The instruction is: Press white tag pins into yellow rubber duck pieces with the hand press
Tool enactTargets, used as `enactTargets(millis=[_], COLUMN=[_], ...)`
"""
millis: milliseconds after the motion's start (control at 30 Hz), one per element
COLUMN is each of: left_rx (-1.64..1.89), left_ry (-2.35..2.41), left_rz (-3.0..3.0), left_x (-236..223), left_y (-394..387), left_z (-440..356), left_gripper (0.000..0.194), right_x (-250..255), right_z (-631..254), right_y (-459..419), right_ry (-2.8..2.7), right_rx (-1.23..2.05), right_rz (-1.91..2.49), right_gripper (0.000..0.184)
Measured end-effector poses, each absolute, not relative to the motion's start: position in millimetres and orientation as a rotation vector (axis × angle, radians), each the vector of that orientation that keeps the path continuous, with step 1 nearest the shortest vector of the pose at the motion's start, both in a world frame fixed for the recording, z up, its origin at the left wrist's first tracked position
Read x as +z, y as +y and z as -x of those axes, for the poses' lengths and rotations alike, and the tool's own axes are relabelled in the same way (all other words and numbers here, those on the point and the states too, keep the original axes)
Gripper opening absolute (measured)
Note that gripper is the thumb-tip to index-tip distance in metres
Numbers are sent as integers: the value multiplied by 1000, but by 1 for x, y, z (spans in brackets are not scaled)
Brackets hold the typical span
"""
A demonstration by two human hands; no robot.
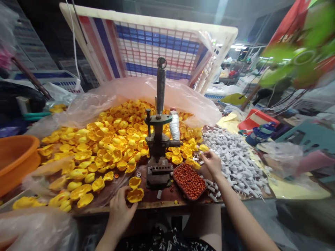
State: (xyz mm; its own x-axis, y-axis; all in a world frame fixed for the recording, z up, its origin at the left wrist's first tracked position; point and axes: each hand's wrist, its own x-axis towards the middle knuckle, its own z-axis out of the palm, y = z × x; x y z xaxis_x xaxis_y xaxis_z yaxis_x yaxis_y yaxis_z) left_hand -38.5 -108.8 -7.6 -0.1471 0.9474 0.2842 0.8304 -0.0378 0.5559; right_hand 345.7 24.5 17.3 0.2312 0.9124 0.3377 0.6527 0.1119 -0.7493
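Note:
My left hand (122, 205) grips a pair of yellow hollow plastic shells (135, 195) at the table's front edge, their open sides up. A hand press (158, 150) with a spring-wrapped post stands upright just beyond. To its right lies a shallow tray (195, 198) filled with small red-brown beads (188, 179). My right hand (210, 161) reaches past this tray, fingers pinched beside some yellow shells (204, 148) and the heap of small grey-white parts (232, 157). What its fingertips hold is too small to make out.
A large heap of yellow shells (110, 143) covers the left and back of the table. Behind it are plastic sheeting (125, 89) and a tilted white crate (146, 17). An orange tub (18, 160) stands at left, a green fan (305, 55) at upper right.

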Motion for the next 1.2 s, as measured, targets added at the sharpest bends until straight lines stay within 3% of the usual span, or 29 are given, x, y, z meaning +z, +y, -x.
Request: enactTargets(millis=[133,200,300,700,900,1033,1100,1200], left_rx=[1064,1085,1125,1336,1348,1341,1364,1335], left_ry=[1875,1812,1737,1520,1437,1518,1556,1481], left_rz=[-1984,-2063,-2177,-2292,-1932,-1654,-1422,-1029], left_x=[7,15,24,19,22,23,21,19], left_y=[-99,-94,-90,-93,-93,-85,-81,-76], left_z=[16,3,-9,-5,-3,-1,0,0], left_gripper=[29,30,32,30,27,25,31,43], right_x=[47,52,44,28,42,38,31,21], right_z=[-263,-218,-176,-166,-177,-217,-237,-252], right_y=[-21,-48,-75,-91,-92,-57,-39,-25], right_ry=[-1305,-1440,-1651,-1962,-2121,-2082,-2130,-2229], right_rx=[879,972,801,127,82,124,238,353], right_rz=[1232,1087,966,929,1108,1742,2015,2027], right_gripper=[42,31,4,9,25,20,19,17])
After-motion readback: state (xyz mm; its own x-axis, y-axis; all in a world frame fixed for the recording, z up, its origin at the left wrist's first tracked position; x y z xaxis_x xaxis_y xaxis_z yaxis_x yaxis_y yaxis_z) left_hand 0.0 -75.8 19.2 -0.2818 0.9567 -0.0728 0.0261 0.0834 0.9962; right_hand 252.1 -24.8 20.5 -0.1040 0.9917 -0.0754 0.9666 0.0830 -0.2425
